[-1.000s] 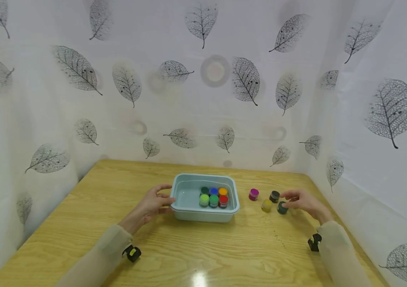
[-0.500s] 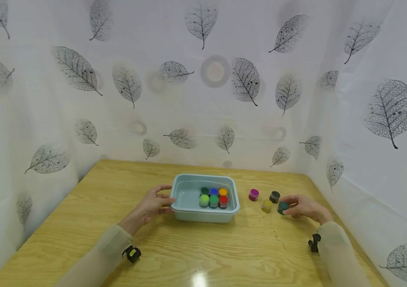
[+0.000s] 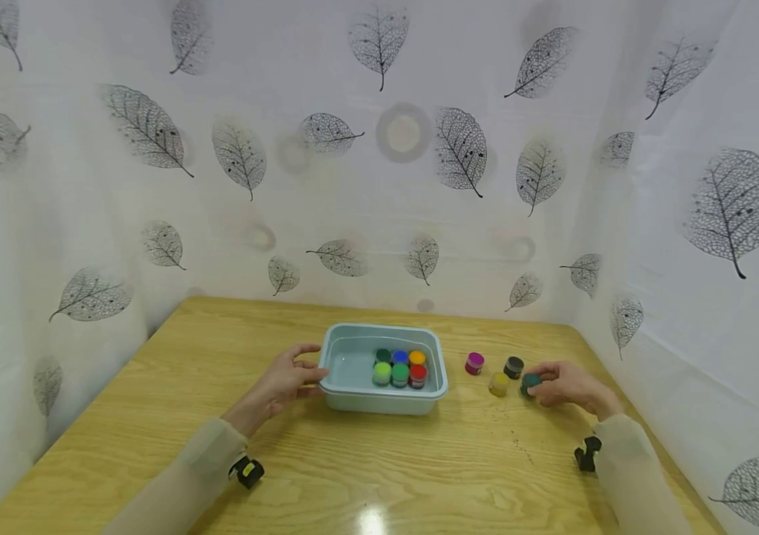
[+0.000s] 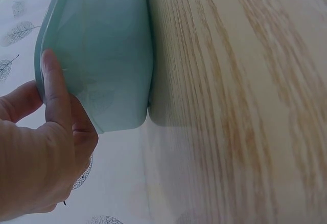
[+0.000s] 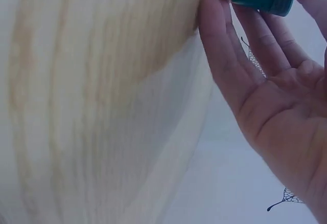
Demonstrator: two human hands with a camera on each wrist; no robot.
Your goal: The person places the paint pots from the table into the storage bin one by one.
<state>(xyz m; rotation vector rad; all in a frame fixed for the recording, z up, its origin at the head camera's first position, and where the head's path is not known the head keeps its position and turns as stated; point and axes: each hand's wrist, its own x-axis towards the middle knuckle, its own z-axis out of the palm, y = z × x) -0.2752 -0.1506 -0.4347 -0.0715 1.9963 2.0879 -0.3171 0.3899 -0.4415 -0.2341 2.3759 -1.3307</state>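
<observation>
At the left end of a pale blue-green plastic tub [image 3: 379, 404], my left hand [image 3: 288, 380] holds the rim, with one finger along the outer wall in the left wrist view. On the right side of the table, my right hand [image 3: 569, 388] grips a small dark teal paint jar [image 3: 529, 382]. The right wrist view shows this teal jar between thumb and fingers, with the fingertips close to the wood. Beside it stand a yellow jar [image 3: 498, 384], a black jar [image 3: 514, 367] and a magenta jar [image 3: 475, 362]. Several jars, including a red jar [image 3: 417, 376], sit inside the tub.
The wooden table [image 3: 366, 461] meets a leaf-printed curtain [image 3: 379, 208] at the back and sides. A small black device [image 3: 247, 471] hangs at the left cuff, another black device [image 3: 587, 453] at the right. Dark specks lie on the wood in front of the yellow jar.
My right hand has come down toward the near side, and its thumb and fingers have closed around the teal jar. The left hand stays at the tub's rim.
</observation>
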